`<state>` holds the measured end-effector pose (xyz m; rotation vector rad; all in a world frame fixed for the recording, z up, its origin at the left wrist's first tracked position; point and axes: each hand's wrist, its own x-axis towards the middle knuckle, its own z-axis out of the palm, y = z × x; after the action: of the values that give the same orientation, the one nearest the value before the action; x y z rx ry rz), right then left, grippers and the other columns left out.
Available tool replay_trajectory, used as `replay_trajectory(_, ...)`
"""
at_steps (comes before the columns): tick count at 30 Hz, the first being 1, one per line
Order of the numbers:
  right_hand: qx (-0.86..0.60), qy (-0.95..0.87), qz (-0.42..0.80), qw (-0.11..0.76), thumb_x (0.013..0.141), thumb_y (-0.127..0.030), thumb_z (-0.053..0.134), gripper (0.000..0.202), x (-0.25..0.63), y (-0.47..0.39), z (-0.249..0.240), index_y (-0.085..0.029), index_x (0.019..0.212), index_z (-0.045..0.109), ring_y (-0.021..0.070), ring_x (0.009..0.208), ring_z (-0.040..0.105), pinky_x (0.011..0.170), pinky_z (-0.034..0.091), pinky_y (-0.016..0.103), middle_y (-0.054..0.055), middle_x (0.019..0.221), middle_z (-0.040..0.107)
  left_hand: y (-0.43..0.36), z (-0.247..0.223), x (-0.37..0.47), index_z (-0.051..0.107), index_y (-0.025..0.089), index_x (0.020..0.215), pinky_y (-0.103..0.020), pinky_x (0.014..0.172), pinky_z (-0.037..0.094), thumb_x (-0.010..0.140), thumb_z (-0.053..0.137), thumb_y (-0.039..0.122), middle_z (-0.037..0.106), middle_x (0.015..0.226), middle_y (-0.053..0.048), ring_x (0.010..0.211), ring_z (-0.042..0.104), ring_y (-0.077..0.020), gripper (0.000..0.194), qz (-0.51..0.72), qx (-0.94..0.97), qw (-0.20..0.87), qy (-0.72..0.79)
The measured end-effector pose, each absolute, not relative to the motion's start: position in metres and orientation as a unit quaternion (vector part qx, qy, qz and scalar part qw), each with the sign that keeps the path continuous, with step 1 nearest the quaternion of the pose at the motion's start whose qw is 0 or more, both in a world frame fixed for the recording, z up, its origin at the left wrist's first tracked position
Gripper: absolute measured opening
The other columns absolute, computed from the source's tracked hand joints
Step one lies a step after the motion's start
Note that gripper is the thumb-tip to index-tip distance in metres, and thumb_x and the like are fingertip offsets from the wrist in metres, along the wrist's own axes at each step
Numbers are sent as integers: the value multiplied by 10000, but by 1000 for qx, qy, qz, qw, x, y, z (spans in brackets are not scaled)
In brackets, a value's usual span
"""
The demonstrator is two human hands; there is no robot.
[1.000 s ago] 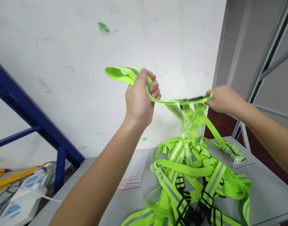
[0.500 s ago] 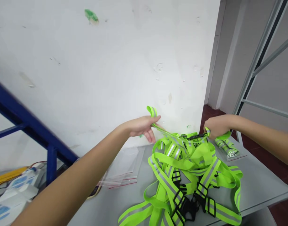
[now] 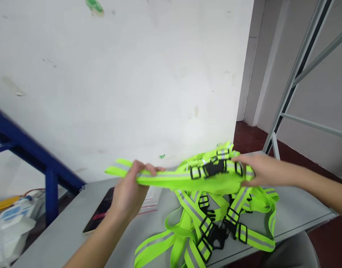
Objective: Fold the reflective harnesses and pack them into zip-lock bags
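Observation:
A neon yellow-green strap with a grey reflective stripe (image 3: 171, 178) is stretched sideways between my hands, a black buckle (image 3: 215, 168) near its right part. My left hand (image 3: 131, 186) is closed round the strap, and a free end sticks out to its left. My right hand (image 3: 251, 169) pinches the other end beside a black slider. Below and behind the stretched strap, a tangled heap of similar straps (image 3: 193, 212) with black buckles lies on the grey table (image 3: 296, 212).
Clear plastic bags (image 3: 151, 201) and a dark phone (image 3: 101, 212) lie left of the heap. A blue metal frame (image 3: 51, 190) rises at the left, near white and blue packaging (image 3: 17, 216). A grey metal frame (image 3: 285, 100) stands right, a white wall behind. A stool (image 3: 293, 253) is below the table edge.
My left hand has moved left and down and closed round the strap, which now stretches nearly level. A buckle shows on it. The phone has come into fuller view.

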<state>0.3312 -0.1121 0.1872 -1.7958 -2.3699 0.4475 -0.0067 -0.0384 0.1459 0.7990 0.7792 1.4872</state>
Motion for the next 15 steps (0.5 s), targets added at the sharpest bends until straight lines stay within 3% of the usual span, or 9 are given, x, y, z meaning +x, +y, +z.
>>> replay_trajectory(2,-589,-763,263,43,654,-594,742,887,332,-132,148,-275,1421,430,324,1003,628,801,491,373,109,1133,661,-48,107,-21,502,186,642,-249,549,523,955,459,258,538,593,-11,659,641,-190,324,581,301,634,412)
replay_trajectory(5,-600,-708,367,65,615,-579,783,980,333,-153,94,-316,1456,354,298,1028,605,849,474,367,85,1142,628,-56,65,-32,454,187,630,-258,528,504,970,408,261,450,547,12,581,573,-166,351,550,193,653,483)
replay_trajectory(7,-608,-684,381,128,682,-545,753,789,335,-162,68,-316,1373,449,250,941,605,844,465,362,52,1069,614,-58,50,-35,416,187,626,-252,522,492,969,398,242,407,538,29,509,500,-131,348,562,146,664,472)
replay_trajectory(10,-601,-658,379,249,761,-472,706,383,341,-170,49,-256,1059,599,205,847,566,824,449,347,13,905,574,-55,47,-36,388,191,633,-254,535,489,966,391,238,356,534,55,444,392,-94,336,584,118,676,434)
replay_trajectory(12,-576,-643,391,320,776,-464,692,302,344,-172,44,-238,937,572,190,786,533,767,446,327,-4,813,531,-52,52,-32,387,193,640,-259,553,490,950,410,240,317,526,69,429,348,-85,315,593,127,675,421)
replay_trajectory(15,-517,-640,429,372,807,-540,630,344,339,-168,41,-227,913,534,175,728,490,691,433,304,-15,758,485,-49,57,-22,383,198,653,-232,510,433,875,511,237,287,530,84,422,290,-76,259,579,198,672,416)
